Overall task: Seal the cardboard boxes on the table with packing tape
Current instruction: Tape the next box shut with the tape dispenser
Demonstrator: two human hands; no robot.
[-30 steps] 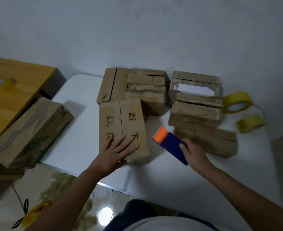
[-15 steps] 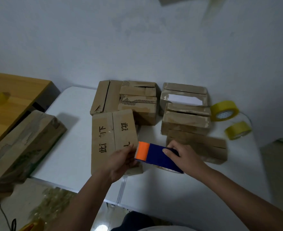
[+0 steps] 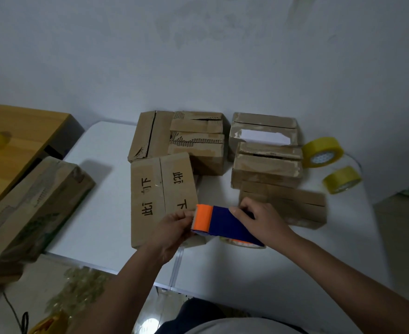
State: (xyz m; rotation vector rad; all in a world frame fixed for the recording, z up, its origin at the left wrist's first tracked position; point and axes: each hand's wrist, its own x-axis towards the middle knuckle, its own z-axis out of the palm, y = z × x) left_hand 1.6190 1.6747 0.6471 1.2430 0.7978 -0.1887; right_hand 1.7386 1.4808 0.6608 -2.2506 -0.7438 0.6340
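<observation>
Your left hand (image 3: 172,231) has come off the marked cardboard box (image 3: 161,196) and now pinches the tape dispenser (image 3: 225,224) at its orange end while your right hand (image 3: 262,219) grips the blue body, so you're probably pulling a tape end next.

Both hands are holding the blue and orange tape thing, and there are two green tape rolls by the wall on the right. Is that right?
Almost. The head view shows the two tape rolls are yellow, not green. The rest holds: the left hand and right hand both hold the blue and orange tape dispenser.
</observation>
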